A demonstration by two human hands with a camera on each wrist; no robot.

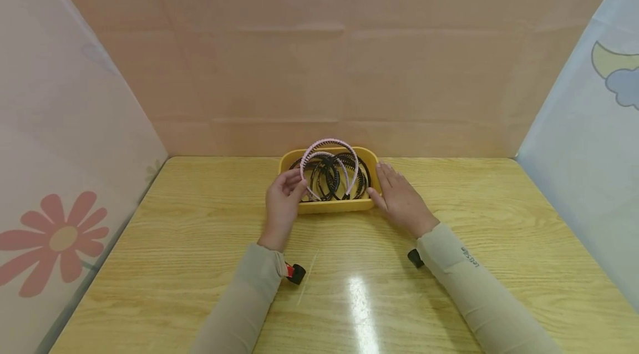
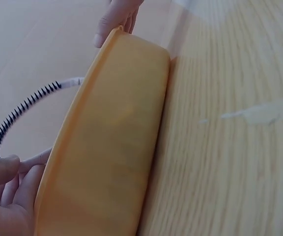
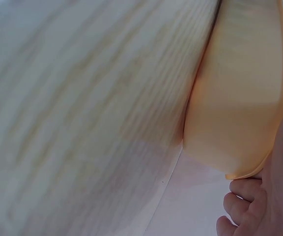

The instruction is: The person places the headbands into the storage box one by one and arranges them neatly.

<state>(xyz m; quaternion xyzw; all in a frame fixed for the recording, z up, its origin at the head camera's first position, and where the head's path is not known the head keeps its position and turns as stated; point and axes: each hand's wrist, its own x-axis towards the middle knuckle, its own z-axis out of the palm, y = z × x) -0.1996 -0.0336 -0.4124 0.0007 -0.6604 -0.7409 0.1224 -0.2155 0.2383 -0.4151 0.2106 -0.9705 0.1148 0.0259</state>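
Observation:
A yellow plastic bin (image 1: 336,207) sits on the table with several toothed headbands in it. My left hand (image 1: 281,201), over the bin's left end, pinches a pink headband (image 1: 329,141) between thumb and fingers. That headband stands upright above the others, its dark teeth (image 2: 21,108) showing in the left wrist view. Below it lie black headbands (image 1: 326,182) and another pale one, overlapping. My right hand (image 1: 403,202) rests against the bin's right end, fingers extended along the outside and thumb at the front corner of the rim.
A wood-grain table (image 1: 199,243) carries the bin near its back edge. Behind rises a plain tan backdrop (image 1: 344,76). Printed side panels stand at left, with a red flower (image 1: 62,237), and at right, with a moon (image 1: 611,60).

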